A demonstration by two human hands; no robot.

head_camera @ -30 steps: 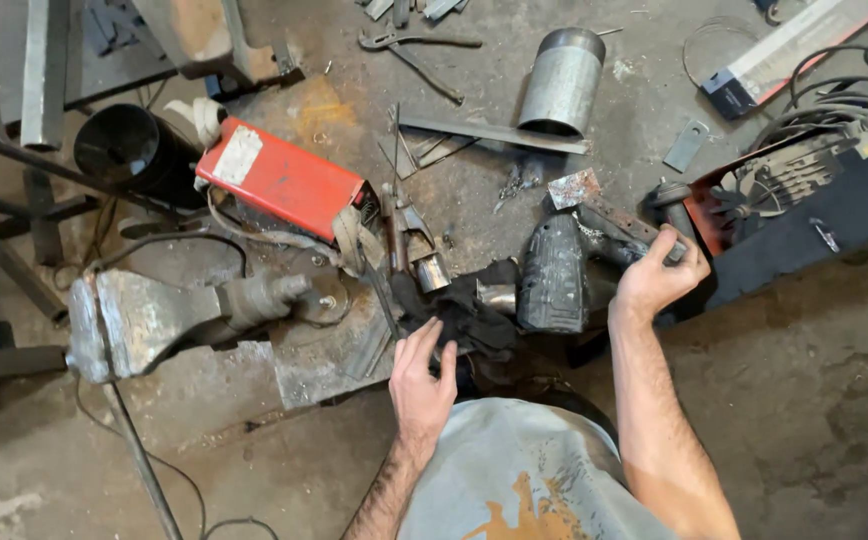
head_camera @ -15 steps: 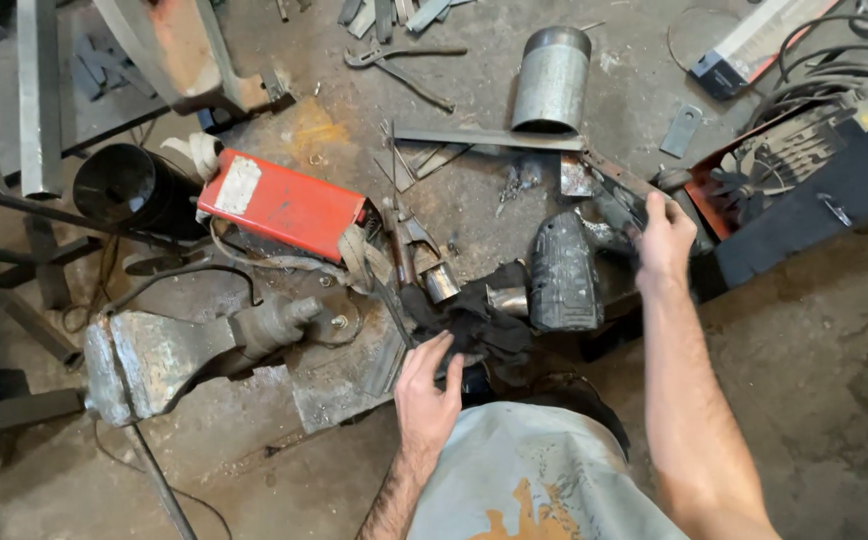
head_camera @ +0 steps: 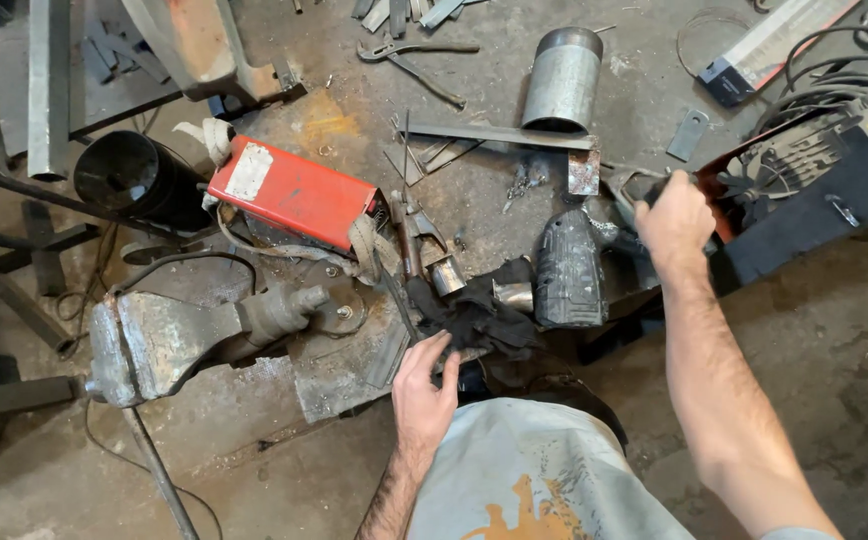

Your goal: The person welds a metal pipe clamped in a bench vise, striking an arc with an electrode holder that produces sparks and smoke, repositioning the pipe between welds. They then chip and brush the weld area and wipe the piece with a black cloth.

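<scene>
meanwhile left hand fingers spread on black cloth; right hand grips dark tool beside grinder.

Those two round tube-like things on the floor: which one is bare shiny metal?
The metal pipe section at the top, above the flat steel bar. The other, the black pot left of the red box, is dark all over.

- Left hand lay flat, fingers spread, on a black cloth on the concrete floor.
- Right hand was closed around a dark tool handle, beside a black power tool.
- A grey vise lay left of the cloth.
- A red box and a metal cylinder lay farther off.
</scene>
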